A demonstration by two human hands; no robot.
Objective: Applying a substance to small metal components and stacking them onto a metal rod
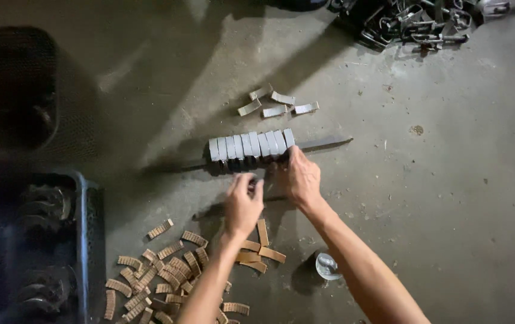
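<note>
A row of several grey curved metal pieces (250, 146) sits side by side on a long dark metal bar (323, 143) lying on the concrete floor. My right hand (301, 178) rests at the right end of the row, fingertips touching the last piece. My left hand (243, 204) hovers just below the row with fingers curled; I cannot tell whether it holds anything. Several loose grey pieces (275, 103) lie beyond the row.
A heap of tan ribbed curved strips (161, 276) lies at the lower left, with smoother tan strips (257, 249) by my left wrist. A small round container (327, 266) stands under my right forearm. A dark crate (83, 240) holds parts at left. Metal clamps (419, 24) pile at the top right.
</note>
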